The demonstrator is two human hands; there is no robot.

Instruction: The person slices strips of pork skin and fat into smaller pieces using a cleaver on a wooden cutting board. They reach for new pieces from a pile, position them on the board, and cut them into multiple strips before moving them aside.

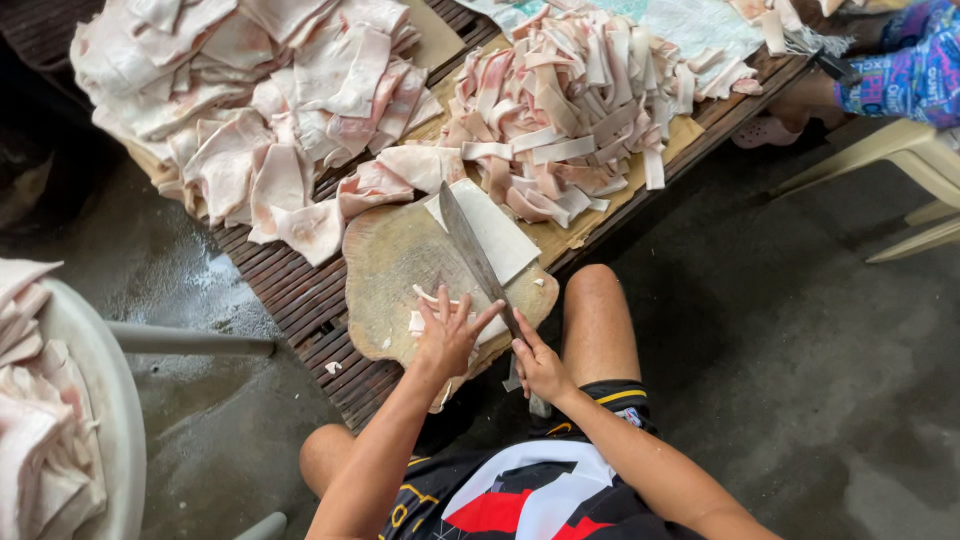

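Head view: pork-skin heaps (250,110) beyond knife (475,250)

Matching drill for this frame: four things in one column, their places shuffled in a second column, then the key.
Things
1. knife blade
2. left hand
3. right hand
4. pile of cut strips

Places
A. on the knife handle, near board edge
B. far side of the slatted table, beyond the board
C. lying across the white slab on the round wooden board
D. fingers spread on the small pieces at the board's near edge

Pairs: 1-C, 2-D, 3-A, 4-B
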